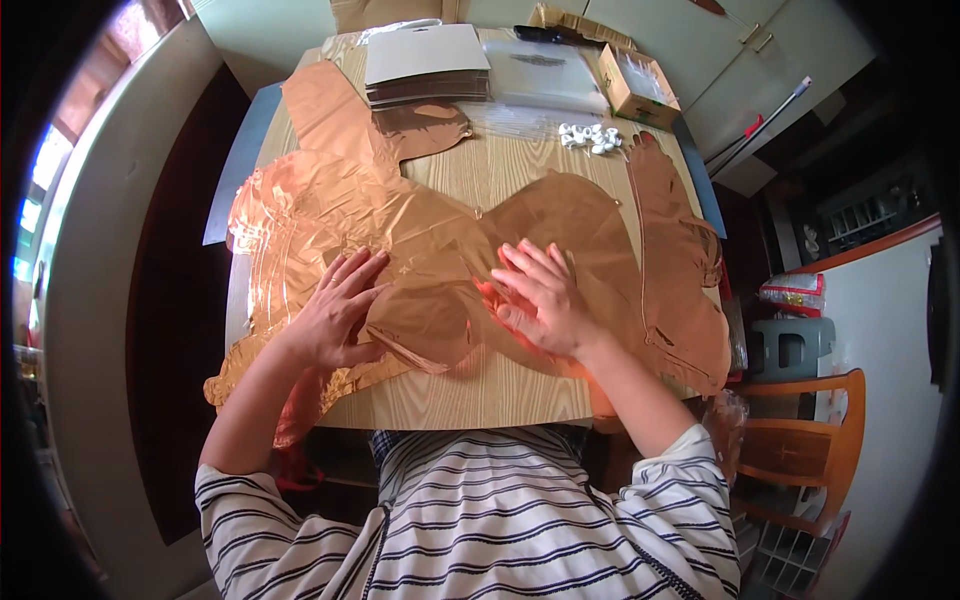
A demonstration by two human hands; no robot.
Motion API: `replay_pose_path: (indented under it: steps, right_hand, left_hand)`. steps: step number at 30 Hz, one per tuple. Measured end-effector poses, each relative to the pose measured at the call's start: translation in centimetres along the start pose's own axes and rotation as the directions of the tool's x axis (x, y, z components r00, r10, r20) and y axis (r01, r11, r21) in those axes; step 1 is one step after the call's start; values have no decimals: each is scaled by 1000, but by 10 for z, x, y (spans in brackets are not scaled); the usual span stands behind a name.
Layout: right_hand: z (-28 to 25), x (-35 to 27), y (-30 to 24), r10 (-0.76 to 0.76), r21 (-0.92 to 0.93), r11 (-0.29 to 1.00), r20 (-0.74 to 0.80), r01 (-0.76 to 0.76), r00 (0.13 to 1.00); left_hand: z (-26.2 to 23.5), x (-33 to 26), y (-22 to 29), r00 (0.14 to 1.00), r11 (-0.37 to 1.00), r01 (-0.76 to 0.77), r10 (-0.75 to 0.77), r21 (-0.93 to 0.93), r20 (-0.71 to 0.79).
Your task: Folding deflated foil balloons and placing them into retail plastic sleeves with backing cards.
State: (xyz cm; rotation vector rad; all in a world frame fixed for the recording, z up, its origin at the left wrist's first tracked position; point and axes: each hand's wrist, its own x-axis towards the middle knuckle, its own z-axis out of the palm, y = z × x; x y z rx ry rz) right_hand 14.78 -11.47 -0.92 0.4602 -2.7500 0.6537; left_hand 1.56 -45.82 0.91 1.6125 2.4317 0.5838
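Flat, shiny copper-coloured foil pieces, which look like uninflated foil balloons, cover much of the table. My left hand (pixel 345 308) rests palm down with its fingers apart on a crinkled foil piece (pixel 310 220), beside a rounded, folded foil lobe (pixel 425 325). At the right of that lobe, my right hand (pixel 543 298) lies over a smoother foil piece (pixel 590 220) with curved edges. Its fingers are stretched out, and it is mirrored in the foil below. Whether the right palm presses on the foil I cannot tell. Neither hand holds anything.
On the wood-grain table (pixel 470 400) stand a stack of grey-white cards (pixel 428 58), clear plastic packs (pixel 545 75), an open cardboard box (pixel 638 85) and several small white pieces (pixel 590 138). More copper foil (pixel 680 270) lies at the right edge. A wooden chair (pixel 800 450) stands at right.
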Motion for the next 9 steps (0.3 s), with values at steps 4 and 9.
replay_pose_path:
  steps: [4,9]
  right_hand:
    - [3,22,9,-68,171,983,45,59,997]
    - [27,35,3,-183,284,947,93,150,979]
  left_hand:
    - [0,4,-4,1000,1000,18,-18,-9,7]
    - [-3,4,-13,998,991,55,-55,-120,5]
